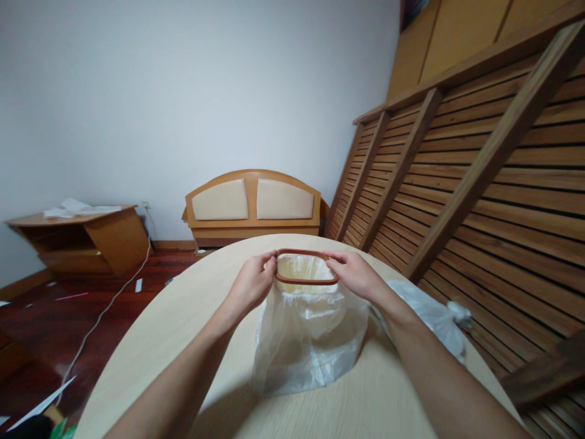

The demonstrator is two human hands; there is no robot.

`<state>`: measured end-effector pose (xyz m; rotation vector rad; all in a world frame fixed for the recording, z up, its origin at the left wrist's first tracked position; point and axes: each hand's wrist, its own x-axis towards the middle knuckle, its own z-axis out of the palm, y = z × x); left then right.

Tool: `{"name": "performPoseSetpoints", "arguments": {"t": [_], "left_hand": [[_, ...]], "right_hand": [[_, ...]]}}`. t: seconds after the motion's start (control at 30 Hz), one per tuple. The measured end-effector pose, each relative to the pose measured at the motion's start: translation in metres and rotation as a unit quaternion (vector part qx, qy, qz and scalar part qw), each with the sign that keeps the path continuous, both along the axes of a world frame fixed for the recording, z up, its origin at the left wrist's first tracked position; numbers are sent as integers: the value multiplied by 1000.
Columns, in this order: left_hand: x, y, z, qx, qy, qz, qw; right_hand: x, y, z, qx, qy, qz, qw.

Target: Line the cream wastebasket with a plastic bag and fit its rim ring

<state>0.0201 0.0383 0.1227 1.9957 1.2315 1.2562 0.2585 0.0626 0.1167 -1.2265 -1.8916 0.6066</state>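
A small bin draped in a clear white plastic bag (311, 341) stands on the round light-wood table (183, 329). A brown rounded-rectangle ring (307, 281) sits at the bin's top rim, over the bag. My left hand (251, 283) grips the ring's left side with the fingers closed round it. My right hand (354, 274) grips the ring's right side the same way. The bag's loose skirt hangs down and hides the bin's walls.
More crumpled clear plastic (434, 320) lies on the table to the right. A slatted wooden bed frame (479, 183) leans close on the right. A headboard (253, 204) stands against the far wall, a low wooden cabinet (82, 241) at left, a cable on the dark floor.
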Motion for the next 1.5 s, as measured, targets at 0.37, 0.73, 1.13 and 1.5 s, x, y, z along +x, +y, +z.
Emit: {"name": "performPoseSetpoints", "arguments": {"t": [0.37,0.73,1.13,1.5], "left_hand": [[0,2,-3,-22,24,5,999],[1,4,-5,-20,19,31,999],[0,10,-15,-19,35,71,997],[0,14,-18,-37,16,69,997]], "right_hand": [[4,4,-1,-17,-36,-8,999],[1,1,-6,2,-43,-28,999],[-1,1,-8,49,-85,-40,994],[-9,-8,-7,48,-84,50,994]]}}
